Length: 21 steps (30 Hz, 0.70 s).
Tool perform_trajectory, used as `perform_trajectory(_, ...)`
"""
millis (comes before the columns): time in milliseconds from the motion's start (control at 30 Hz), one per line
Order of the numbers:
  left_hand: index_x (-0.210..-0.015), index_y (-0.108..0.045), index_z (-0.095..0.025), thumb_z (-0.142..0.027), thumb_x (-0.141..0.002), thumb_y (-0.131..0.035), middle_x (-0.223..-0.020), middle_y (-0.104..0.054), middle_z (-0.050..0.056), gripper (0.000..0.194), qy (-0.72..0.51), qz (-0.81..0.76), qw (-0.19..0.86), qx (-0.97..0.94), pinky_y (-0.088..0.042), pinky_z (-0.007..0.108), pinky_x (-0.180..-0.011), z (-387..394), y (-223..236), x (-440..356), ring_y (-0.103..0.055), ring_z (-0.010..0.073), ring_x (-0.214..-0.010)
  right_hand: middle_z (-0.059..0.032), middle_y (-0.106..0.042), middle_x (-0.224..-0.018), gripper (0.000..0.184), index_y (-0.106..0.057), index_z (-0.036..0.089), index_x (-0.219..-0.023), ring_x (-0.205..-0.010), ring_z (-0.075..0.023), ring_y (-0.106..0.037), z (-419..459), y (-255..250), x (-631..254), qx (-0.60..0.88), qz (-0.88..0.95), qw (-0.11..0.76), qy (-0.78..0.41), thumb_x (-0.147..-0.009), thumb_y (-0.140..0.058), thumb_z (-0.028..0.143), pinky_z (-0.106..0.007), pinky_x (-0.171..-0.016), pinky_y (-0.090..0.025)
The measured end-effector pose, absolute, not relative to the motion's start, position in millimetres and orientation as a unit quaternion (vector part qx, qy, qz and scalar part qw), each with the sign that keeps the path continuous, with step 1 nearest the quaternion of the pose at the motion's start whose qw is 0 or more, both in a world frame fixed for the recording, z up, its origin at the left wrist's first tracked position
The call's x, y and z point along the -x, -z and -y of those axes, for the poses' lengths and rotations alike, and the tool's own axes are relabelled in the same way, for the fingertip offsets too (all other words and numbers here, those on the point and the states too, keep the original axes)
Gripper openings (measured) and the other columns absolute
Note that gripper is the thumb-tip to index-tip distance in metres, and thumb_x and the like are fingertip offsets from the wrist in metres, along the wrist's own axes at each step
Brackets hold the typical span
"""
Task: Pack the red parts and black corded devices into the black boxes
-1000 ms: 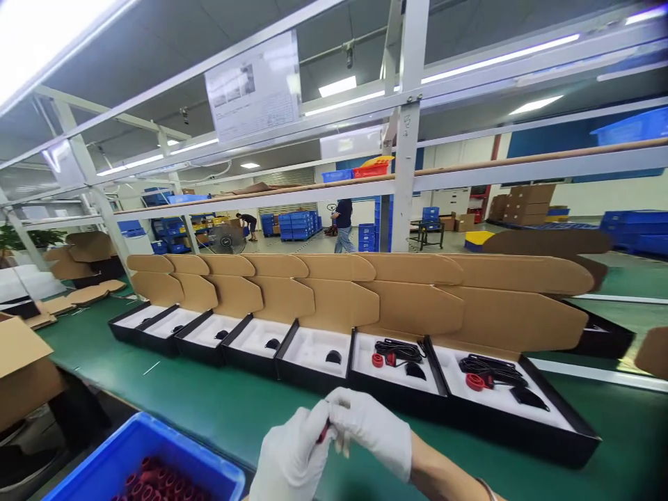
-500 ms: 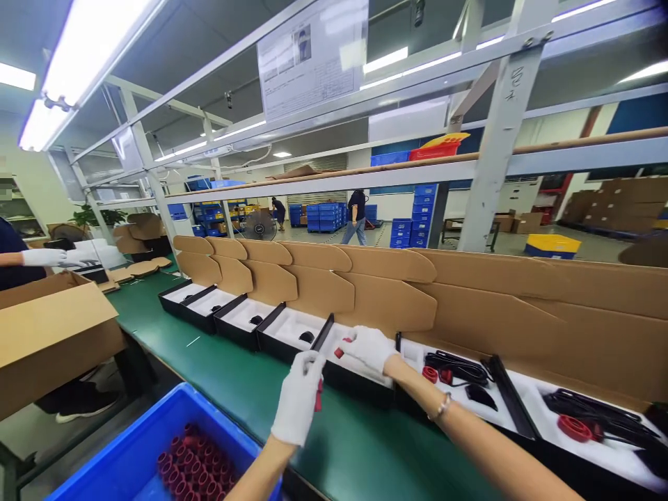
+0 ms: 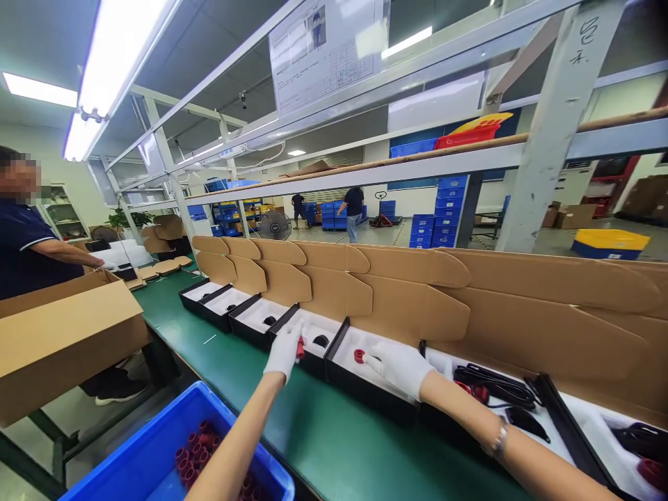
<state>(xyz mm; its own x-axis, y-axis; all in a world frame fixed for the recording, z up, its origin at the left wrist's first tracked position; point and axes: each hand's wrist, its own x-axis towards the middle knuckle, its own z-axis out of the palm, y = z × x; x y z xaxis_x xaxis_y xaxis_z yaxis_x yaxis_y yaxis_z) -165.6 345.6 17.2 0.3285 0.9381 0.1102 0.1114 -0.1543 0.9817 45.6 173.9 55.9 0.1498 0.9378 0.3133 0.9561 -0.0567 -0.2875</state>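
At the near left, a blue bin (image 3: 130,456) of red rings (image 3: 201,445), kept within reach. Over the green table (image 3: 334,438), left hand (image 3: 284,350) clamped on a red ring (image 3: 300,348) above one open box; right hand (image 3: 399,367), fingers pinched together, seating another red ring (image 3: 360,355) in the white tray (image 3: 376,344).

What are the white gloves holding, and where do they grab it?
The left hand pinches a small red ring by its side. The right hand fingertips touch another red ring in the box.
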Motion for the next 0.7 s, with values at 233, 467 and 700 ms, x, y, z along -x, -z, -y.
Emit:
perform_trajectory(233,-0.092,-0.058,-0.015,-0.055,-0.094,-0.053,-0.064,-0.053,-0.004,0.041,-0.351,-0.505,0.282,-0.736,-0.048,0.029,-0.064,-444,-11,142,-0.05,0.0118,-0.055,-0.0018,-0.07,-0.084,0.04,-0.068,0.025,-0.08,-0.074,-0.0199,-0.064,-104,-46,-84,0.72,0.672,0.171,-0.025,-0.099,-0.034,0.038,-0.029,-0.068,-0.049)
perform_trajectory(467,-0.102,-0.06,-0.013,-0.051,-0.094,-0.055,-0.093,-0.064,0.006,0.04,-0.229,-0.542,0.125,-0.799,-0.052,0.038,-0.085,-464,1,123,-0.062,0.0181,-0.084,-0.0025,-0.071,-0.089,0.04,-0.068,0.029,-0.082,-0.087,-0.025,-0.067,-47,-52,-117,0.745,0.618,0.249,-0.04,-0.097,-0.036,0.047,-0.036,-0.081,-0.056)
perform_trajectory(700,-0.099,-0.064,-0.013,-0.058,-0.092,-0.054,-0.101,-0.066,0.01,0.047,-0.144,-0.544,0.026,-0.826,-0.05,0.045,-0.093,-448,-5,116,-0.063,0.0221,-0.097,-0.0035,-0.075,-0.091,0.038,-0.075,0.028,-0.084,-0.084,-0.0245,-0.07,1,-32,-146,0.757,0.571,0.311,0.061,-0.091,-0.046,0.052,-0.031,-0.077,-0.06)
